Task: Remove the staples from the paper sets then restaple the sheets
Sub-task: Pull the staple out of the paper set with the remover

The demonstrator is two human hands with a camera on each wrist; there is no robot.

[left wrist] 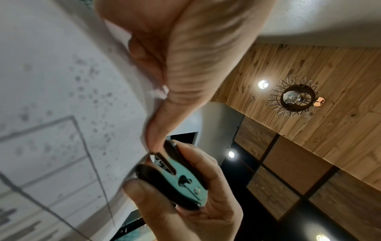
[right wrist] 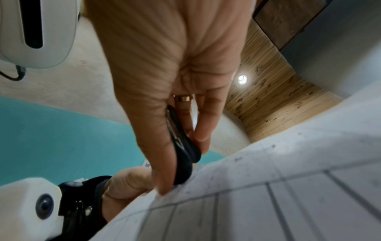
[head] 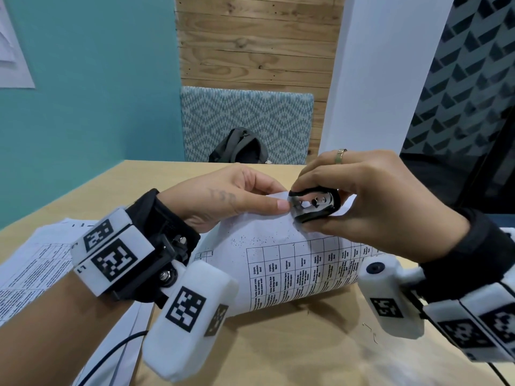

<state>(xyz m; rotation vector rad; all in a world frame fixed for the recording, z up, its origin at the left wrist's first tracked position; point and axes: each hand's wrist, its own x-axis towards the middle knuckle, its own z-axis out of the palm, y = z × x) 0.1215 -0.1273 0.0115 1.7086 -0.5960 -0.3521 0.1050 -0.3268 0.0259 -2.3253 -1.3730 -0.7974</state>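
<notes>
A set of printed sheets with a table (head: 292, 263) is lifted off the wooden table, its top corner raised. My left hand (head: 231, 199) pinches that corner between thumb and fingers. My right hand (head: 370, 201) grips a black staple remover (head: 315, 204) with metal claws, pressed against the same corner right beside my left thumb. In the left wrist view the staple remover (left wrist: 181, 177) bites the paper (left wrist: 62, 97) edge below my fingertip. In the right wrist view the staple remover (right wrist: 183, 151) touches the sheet (right wrist: 268, 195). The staple itself is hidden.
More printed sheets (head: 36, 263) lie on the wooden table (head: 278, 344) at the left, under my left forearm. A few loose bent staples (head: 370, 330) lie on the table at the right. A black cable (head: 111, 355) runs below my left wrist. A backpack (head: 239, 147) sits beyond the table.
</notes>
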